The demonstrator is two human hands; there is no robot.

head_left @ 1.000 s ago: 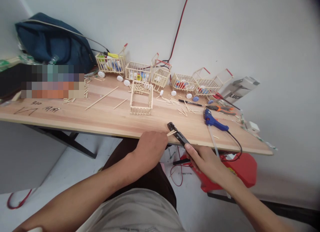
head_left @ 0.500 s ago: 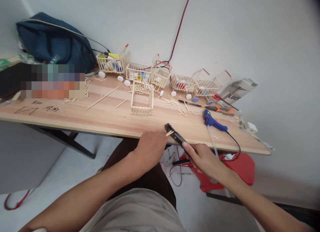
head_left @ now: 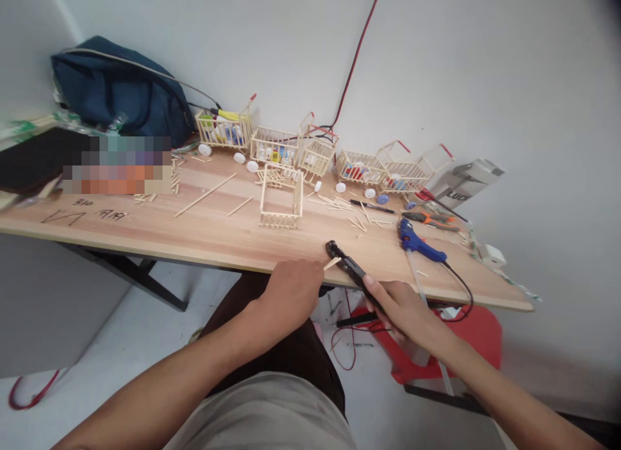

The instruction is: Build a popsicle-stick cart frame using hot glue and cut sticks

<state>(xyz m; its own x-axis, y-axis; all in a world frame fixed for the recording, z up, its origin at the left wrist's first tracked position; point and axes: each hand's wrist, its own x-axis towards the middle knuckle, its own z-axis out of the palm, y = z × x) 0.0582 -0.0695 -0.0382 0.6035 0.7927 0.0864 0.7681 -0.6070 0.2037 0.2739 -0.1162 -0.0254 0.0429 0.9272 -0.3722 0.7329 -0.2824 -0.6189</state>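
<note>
Near the table's front edge my left hand (head_left: 294,288) is closed on thin wooden sticks (head_left: 332,263), whose short ends poke out to the right. My right hand (head_left: 395,304) grips a black wire stripper (head_left: 353,269) by its handles, its head angled up and left over the tabletop. The stick ends lie close beside the tool's jaws; whether they touch cannot be made out. Beyond my hands stands an open rectangular stick frame (head_left: 281,222). The fingers of my left hand are mostly hidden behind its back.
Several small stick-built carts (head_left: 274,146) line the wall. A blue glue gun (head_left: 422,243), orange-handled pliers (head_left: 431,220) and a black pen (head_left: 372,206) lie at right. Loose sticks (head_left: 206,194) are scattered about. A blue bag (head_left: 126,88) sits at back left; a red stool (head_left: 473,340) stands below.
The whole view has shifted slightly, with the scene sitting a little right and lower. Both hands keep their grips; the stick ends now show less spread beside the tool.
</note>
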